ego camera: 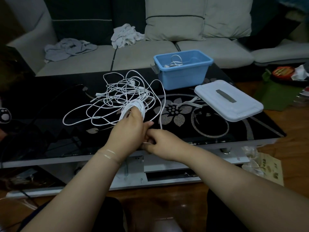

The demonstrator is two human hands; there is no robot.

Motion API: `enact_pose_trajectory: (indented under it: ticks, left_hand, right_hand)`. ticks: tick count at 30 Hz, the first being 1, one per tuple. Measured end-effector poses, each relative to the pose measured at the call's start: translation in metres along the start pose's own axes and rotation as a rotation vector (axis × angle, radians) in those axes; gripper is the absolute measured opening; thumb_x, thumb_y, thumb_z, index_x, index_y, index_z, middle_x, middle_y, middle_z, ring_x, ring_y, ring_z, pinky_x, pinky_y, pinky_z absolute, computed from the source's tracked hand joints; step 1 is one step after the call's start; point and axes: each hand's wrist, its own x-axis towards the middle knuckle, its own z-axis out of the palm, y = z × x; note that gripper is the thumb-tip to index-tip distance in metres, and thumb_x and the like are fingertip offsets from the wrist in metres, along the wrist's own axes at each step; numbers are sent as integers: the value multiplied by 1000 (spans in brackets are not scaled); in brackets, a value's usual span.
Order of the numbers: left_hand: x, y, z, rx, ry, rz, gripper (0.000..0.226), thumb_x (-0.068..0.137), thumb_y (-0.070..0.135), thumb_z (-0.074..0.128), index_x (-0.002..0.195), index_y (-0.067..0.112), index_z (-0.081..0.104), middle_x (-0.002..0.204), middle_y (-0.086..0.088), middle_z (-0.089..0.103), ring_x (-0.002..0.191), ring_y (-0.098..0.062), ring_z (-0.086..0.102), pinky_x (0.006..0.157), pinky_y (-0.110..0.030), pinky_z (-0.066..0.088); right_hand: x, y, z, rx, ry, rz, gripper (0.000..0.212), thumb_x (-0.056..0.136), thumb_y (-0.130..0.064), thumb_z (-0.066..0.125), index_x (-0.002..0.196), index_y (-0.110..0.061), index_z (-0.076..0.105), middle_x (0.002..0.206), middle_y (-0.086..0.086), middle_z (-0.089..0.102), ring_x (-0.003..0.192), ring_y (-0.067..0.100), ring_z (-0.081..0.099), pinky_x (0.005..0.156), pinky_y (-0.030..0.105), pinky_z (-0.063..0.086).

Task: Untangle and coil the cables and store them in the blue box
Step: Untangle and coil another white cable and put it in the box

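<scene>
One cable lay in the blue box (182,77) at one o'clock; my left hand (128,129) gripped a half-wound coil (133,106), my right hand (160,143) pinched its strand, and the tangle (117,94) at eleven remained.

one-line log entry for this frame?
left hand: holds coil | right hand: pinches cable | blue box: open, cable inside | tangle: remains

A white coil (133,107) is held in the left hand (128,129), while a strand of the same cable is pinched by the right hand (160,144). A loose tangle of white cable (117,96) is spread on the black bench (50,101). Behind it, the blue box (183,69) is seen with a coiled cable (174,61) inside, its white lid (228,100) laid just beside it.
</scene>
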Motion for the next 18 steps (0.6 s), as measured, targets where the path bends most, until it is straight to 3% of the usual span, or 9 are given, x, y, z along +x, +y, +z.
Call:
enact_pose_trajectory:
  ticks: [4, 7, 9, 12, 15, 18]
  left_hand:
    - [3, -10, 1, 3, -234, -104, 43, 97, 51, 33, 97, 9, 41, 111, -21, 60, 101, -39, 58, 67, -34, 29]
    - [1, -10, -4, -141, -370, -117, 56, 94, 60, 21, 82, 12, 47, 84, -10, 65, 74, -28, 64, 61, -33, 38]
    - [0, -10, -8, -274, -443, -138, 65, 89, 68, 16, 79, 15, 53, 66, -5, 65, 55, -24, 63, 53, -28, 44]
    - [0, -12, -12, -319, -479, -111, 84, 73, 79, 13, 83, 11, 61, 58, -6, 60, 49, -23, 57, 50, -26, 43]
    - [0, -14, -12, -376, -474, -66, 89, 74, 84, 28, 83, 1, 59, 52, 2, 45, 44, -10, 39, 47, -26, 33]
    - [-1, -14, -16, -556, -517, -66, 49, 86, 52, 60, 72, 7, 47, 49, 4, 34, 39, -9, 30, 41, -24, 28]
  right_hand:
    - [-2, 4, -8, -47, 62, -26, 16, 91, -33, 59, 87, -17, 58, 68, -10, 51, 62, 3, 46, 62, 29, 39]
    - [-1, 7, -10, -108, 113, -59, 23, 92, -38, 56, 97, -16, 59, 83, -3, 62, 77, 15, 57, 68, 33, 45]
    - [0, 10, -11, -185, 158, -101, 26, 92, -41, 54, 104, -18, 59, 93, 2, 63, 89, 21, 58, 67, 32, 40]
    - [1, 15, -13, -228, 269, -140, 23, 90, -42, 55, 94, -19, 56, 96, -3, 49, 100, 18, 46, 77, 30, 35]
    - [4, 23, -11, -141, 401, -122, 23, 85, -41, 58, 86, -19, 52, 114, -1, 44, 111, 18, 39, 90, 32, 37]
    - [7, 25, -8, -12, 431, -107, 29, 84, -40, 65, 87, -21, 44, 120, 0, 42, 106, 16, 44, 87, 31, 40]
